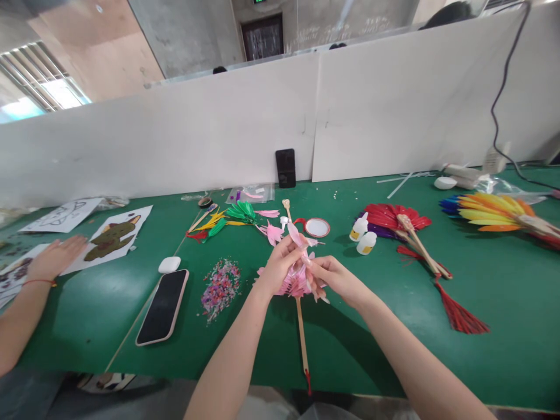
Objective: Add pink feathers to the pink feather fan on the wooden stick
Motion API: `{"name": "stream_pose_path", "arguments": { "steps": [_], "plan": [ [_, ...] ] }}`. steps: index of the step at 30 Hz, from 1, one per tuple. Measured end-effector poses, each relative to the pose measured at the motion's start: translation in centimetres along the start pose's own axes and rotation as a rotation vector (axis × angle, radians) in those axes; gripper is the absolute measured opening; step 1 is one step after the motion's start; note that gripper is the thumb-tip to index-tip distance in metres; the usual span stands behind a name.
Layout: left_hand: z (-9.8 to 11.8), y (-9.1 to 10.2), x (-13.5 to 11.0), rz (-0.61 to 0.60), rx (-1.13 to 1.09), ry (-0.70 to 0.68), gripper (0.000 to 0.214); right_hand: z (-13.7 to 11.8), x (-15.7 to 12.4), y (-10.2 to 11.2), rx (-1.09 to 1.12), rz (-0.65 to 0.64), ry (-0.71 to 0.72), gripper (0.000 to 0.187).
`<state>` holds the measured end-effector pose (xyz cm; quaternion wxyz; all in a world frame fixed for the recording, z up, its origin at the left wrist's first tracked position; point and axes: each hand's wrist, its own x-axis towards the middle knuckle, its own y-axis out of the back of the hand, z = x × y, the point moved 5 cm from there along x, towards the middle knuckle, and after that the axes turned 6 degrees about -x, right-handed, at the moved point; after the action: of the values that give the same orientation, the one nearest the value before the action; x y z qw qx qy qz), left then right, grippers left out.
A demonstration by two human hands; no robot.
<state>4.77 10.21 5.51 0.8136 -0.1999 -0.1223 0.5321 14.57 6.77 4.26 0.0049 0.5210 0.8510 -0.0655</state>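
My left hand (280, 267) pinches a pale pink, petal-like piece (296, 233) between closed fingers. Close beside it, my right hand (335, 279) has its thumb and fingers pressed on the lower part of the same pink material. Under both hands lies a pink fan (294, 286), partly covered by them, its wooden handle (301, 335) pointing toward me and ending in a red cord. Just beyond are more pink pieces (274, 233), another wooden stick (286, 205) and a round white disc with a red rim (317, 227).
Two white glue bottles (366, 242) stand right of my hands, before a red and purple fan (396, 219). Farther right lies a rainbow fan (494, 213). To the left are loose sequins (221, 287), a phone (163, 308) and another person's hand (56, 256) on pictures.
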Motion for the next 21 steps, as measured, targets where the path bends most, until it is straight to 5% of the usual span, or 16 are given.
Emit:
{"name": "stream_pose_path", "arguments": {
  "steps": [21],
  "plan": [
    [-0.21,0.43,0.16,0.034,0.063,-0.031,0.019,-0.55,-0.33,0.01,0.079,-0.118,-0.022,0.036]
  ]
}}
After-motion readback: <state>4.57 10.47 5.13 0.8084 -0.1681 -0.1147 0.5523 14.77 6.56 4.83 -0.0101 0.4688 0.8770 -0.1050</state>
